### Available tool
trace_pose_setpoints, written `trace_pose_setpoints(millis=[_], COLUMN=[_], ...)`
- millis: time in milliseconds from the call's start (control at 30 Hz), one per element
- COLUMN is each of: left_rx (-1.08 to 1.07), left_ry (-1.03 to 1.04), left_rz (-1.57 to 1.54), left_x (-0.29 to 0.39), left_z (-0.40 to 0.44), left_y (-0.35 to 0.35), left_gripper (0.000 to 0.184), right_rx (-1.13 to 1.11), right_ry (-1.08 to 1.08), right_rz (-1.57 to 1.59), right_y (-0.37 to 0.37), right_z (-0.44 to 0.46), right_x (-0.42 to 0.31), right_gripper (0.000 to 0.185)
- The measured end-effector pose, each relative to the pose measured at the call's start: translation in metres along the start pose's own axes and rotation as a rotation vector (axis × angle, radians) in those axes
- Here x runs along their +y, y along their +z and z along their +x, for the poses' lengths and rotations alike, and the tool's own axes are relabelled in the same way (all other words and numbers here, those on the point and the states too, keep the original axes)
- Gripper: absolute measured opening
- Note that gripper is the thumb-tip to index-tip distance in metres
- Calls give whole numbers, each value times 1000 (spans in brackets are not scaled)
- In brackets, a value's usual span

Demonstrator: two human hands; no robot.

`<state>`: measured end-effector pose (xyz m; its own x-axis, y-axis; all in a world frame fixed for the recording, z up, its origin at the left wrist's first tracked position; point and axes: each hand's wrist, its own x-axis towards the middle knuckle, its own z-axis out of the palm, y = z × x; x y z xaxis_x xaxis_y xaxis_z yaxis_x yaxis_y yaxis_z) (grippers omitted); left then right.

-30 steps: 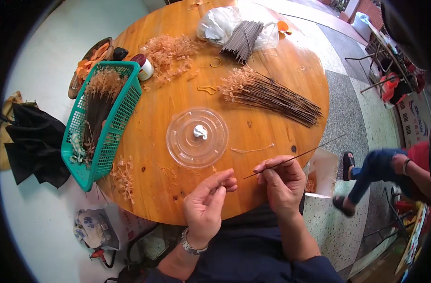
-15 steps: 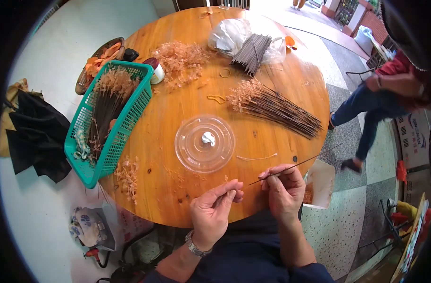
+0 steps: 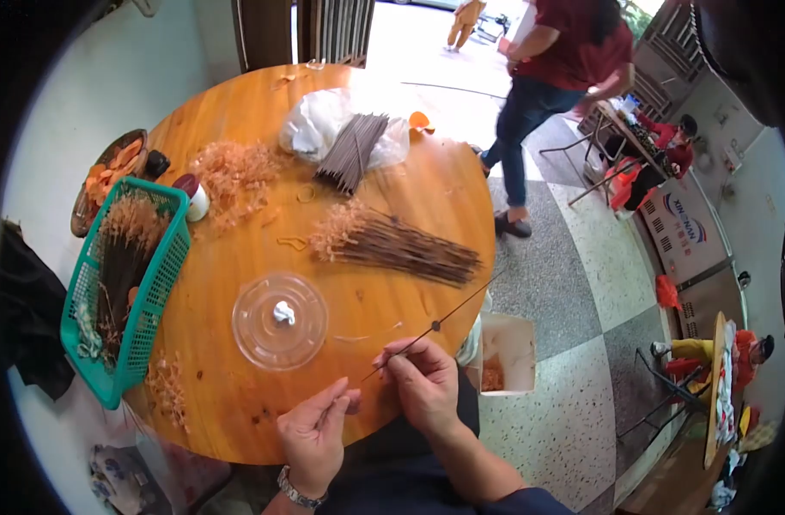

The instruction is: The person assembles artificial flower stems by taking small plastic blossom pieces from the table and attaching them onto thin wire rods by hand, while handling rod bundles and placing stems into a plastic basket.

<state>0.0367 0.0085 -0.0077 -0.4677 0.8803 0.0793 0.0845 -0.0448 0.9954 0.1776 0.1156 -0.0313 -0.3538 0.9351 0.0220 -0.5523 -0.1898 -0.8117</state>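
Above the near edge of the table, my right hand (image 3: 422, 386) pinches a thin dark stem (image 3: 463, 306) between thumb and fingers. The stem slants up to the right, and its lower end points toward my left hand (image 3: 315, 429). The fingertips of that left hand are pressed together; whatever they hold is too small to make out. Just beyond the hands lies a clear plastic lid (image 3: 257, 342) with a white blob (image 3: 283, 312) at its centre. Farther back is a bundle of dark stems tipped with peach dried flowers (image 3: 392, 245).
The round wooden table (image 3: 229, 421) also bears a green basket (image 3: 148, 309) of flower stems, loose peach petals (image 3: 238, 176), a jar (image 3: 193, 197) and bundled bare sticks (image 3: 351, 154) on a plastic bag (image 3: 311, 120). An open box (image 3: 517, 352) stands at right. A person (image 3: 538, 94) walks beyond the table.
The view has swung to the right, so the table sits farther left. The walking person has moved away toward the doorway. My hands keep nearly the same pose, the stem still in the right one.
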Motion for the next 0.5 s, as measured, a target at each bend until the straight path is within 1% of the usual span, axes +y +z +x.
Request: trace_pose_setpoints(millis=[67, 167, 267, 367, 467, 500], left_rx=[-5, 13, 36, 38, 52, 55], left_ry=[62, 58, 55, 47, 53, 71], left_rz=[95, 133, 145, 170, 223, 214], left_x=[3, 6, 5, 6, 8, 6], left_z=[2, 4, 6, 7, 8, 7], left_y=[-1, -2, -2, -2, -3, -3], left_gripper=[21, 19, 16, 14, 14, 14], right_rx=[-6, 7, -15, -8, -13, 19], right_ry=[1, 28, 21, 80, 123, 133], right_rz=[49, 111, 47, 13, 179, 215], right_y=[0, 4, 10, 14, 9, 10], right_z=[2, 4, 2, -2, -3, -3], right_x=[-1, -5, -7, -7, -2, -2], right_gripper=[14, 17, 19, 19, 19, 16])
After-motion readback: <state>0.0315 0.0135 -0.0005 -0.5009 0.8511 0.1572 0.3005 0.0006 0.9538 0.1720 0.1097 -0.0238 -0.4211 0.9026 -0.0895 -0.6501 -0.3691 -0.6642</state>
